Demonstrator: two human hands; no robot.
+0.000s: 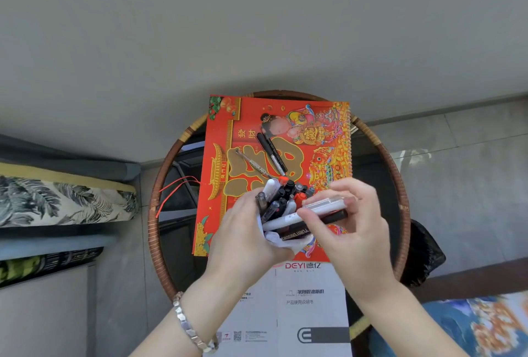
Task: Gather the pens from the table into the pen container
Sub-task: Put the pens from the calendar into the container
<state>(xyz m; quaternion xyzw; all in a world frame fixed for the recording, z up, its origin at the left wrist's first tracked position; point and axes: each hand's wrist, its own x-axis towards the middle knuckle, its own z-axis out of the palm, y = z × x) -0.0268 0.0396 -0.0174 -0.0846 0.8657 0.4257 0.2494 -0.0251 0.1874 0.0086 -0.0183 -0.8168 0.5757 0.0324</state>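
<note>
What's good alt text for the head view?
Over a round table, the left hand grips a white container full of pens while the right hand brings a few more pens to it. Two loose pens lie on a red calendar.

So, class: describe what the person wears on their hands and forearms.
Both forearms are bare, with no sleeves in view. The left wrist carries a silver bracelet of chunky faceted links. The left hand and right hand wear no gloves, and no rings show.
</note>
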